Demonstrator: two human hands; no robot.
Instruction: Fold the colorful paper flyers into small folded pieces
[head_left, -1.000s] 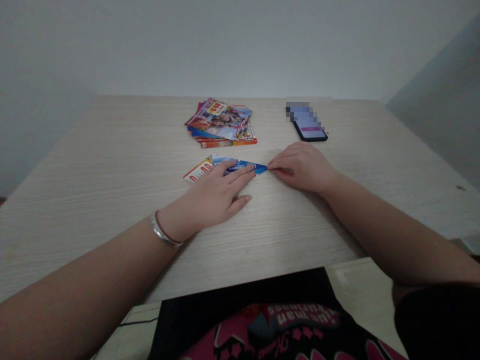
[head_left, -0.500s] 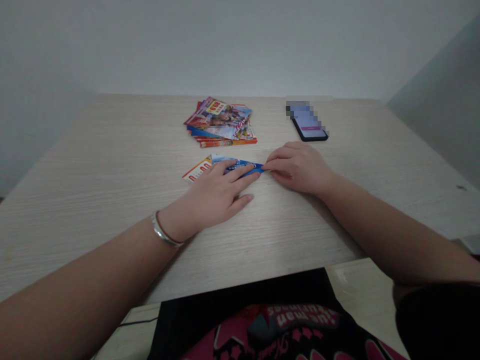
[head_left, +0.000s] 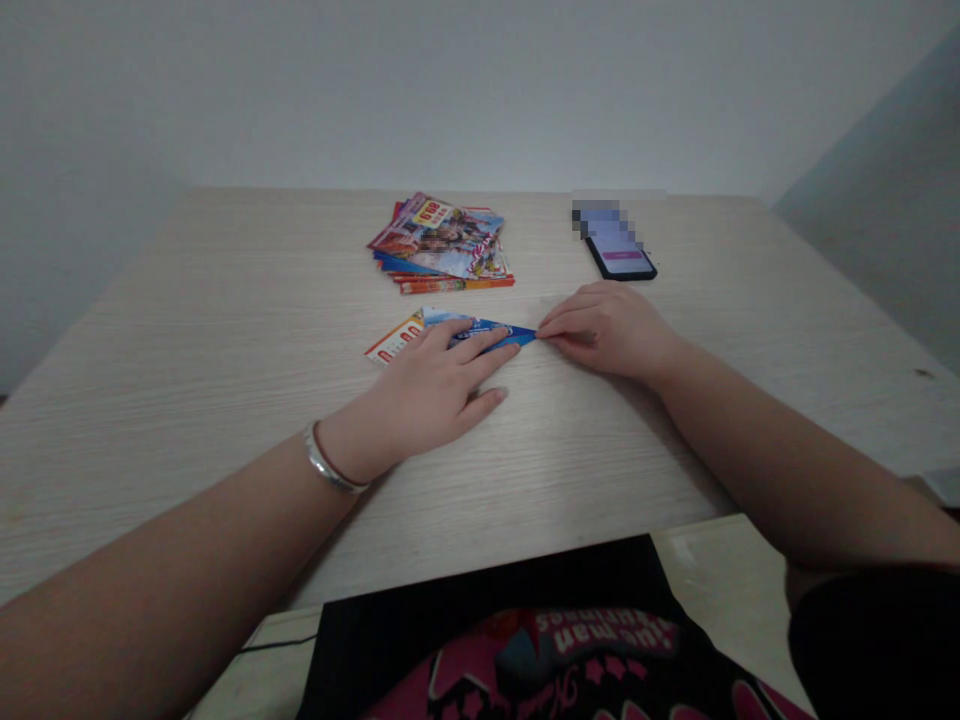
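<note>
A printed flyer, blue and white with an orange-edged part at its left, lies folded to a narrow point on the table. Flat across its left and middle portion rests my left hand, fingers spread, covering much of the paper. My right hand pinches the pointed blue tip at the right end between thumb and fingertips. Part of the fold is hidden under the left fingers.
Behind the flyer sits a fanned stack of colourful printed leaflets. A phone with a lit screen lies at the back right. The pale wood-grain table meets a wall at its far edge.
My right hand has shifted slightly to the right along the flyer's tip, so more of the blue point shows. My left hand has stayed in place.
</note>
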